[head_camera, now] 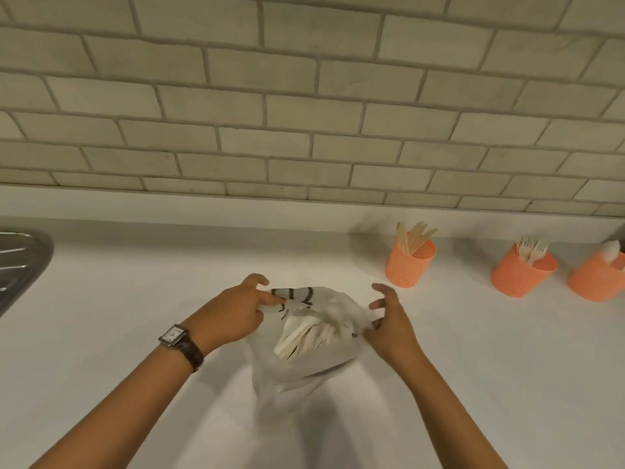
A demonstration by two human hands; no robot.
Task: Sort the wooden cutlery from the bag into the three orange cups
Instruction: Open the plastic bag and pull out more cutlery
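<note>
A clear plastic bag (314, 367) with black markings lies on the white counter, holding a bundle of pale wooden cutlery (304, 333). My left hand (233, 313) pinches the bag's left edge near its mouth. My right hand (389, 319) grips the bag's right edge with thumb and lower fingers, its upper fingers spread. Three orange cups stand at the right: the left cup (409, 265) holds wooden knives, the middle cup (521, 272) holds forks, and the right cup (597, 279), cut off by the frame, holds spoons.
A steel sink (20, 262) sits at the far left edge. A grey brick-tile wall (304, 96) rises behind the white counter (135, 299). A brown-strapped watch (179, 343) is on my left wrist.
</note>
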